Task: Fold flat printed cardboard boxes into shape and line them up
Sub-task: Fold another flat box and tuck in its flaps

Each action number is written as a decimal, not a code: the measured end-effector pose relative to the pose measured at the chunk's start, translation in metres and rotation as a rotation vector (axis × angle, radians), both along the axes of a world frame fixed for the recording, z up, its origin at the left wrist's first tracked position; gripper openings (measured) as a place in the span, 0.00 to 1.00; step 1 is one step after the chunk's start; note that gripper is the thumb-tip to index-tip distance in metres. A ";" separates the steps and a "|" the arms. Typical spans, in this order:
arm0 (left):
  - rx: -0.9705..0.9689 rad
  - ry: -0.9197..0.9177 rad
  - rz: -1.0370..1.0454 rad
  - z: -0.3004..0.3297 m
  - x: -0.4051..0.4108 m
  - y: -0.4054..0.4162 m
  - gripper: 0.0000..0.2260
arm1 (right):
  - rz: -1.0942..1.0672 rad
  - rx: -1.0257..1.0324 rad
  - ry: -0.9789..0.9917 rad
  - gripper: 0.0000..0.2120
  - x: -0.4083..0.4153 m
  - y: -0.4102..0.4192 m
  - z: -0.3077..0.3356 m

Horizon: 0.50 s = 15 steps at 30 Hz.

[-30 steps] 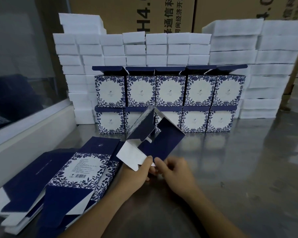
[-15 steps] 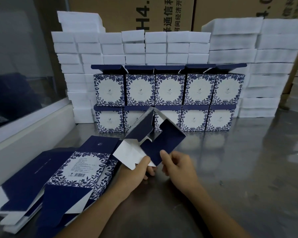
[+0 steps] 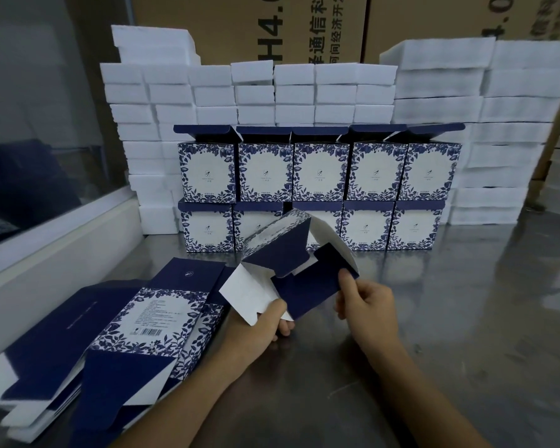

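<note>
Change over the preceding second. The right hand (image 3: 367, 307), formerly low beside the left hand (image 3: 262, 323) at the near end of the half-opened navy-and-white printed cardboard box (image 3: 291, 270), has risen and moved rightward; its thumb (image 3: 346, 281) now pinches the right edge of the navy bottom flap (image 3: 311, 286), well clear of the left hand. That flap, earlier lying nearly edge-on, has swung up and faces the camera more broadly. The box body has tilted slightly further open, exposing more of its white interior (image 3: 325, 234).
</note>
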<state>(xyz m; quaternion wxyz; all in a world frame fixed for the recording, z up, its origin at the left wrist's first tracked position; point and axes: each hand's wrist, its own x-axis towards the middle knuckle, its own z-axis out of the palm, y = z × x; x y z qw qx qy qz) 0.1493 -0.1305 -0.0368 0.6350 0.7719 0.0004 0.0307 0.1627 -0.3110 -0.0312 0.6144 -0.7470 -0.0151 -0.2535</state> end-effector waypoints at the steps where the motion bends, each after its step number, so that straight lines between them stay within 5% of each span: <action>1: 0.009 -0.004 -0.004 0.001 -0.001 0.001 0.16 | -0.005 0.015 0.007 0.27 0.001 -0.004 0.001; 5: 0.014 -0.075 0.037 0.001 -0.003 0.001 0.12 | 0.018 -0.015 0.083 0.26 0.002 -0.013 -0.001; 7: 0.015 -0.275 0.147 0.002 -0.003 0.000 0.08 | -0.069 -0.129 0.101 0.25 0.002 -0.016 -0.001; 11: 0.102 -0.682 0.181 0.007 -0.004 0.000 0.33 | -0.202 -0.301 -0.014 0.08 -0.003 -0.017 0.004; 13: 0.145 -0.751 0.106 0.008 -0.006 -0.001 0.35 | -0.144 -0.320 -0.114 0.18 -0.005 -0.018 0.005; 15: 0.162 -0.761 0.044 0.008 -0.008 -0.004 0.33 | -0.073 -0.312 -0.196 0.18 -0.010 -0.015 0.012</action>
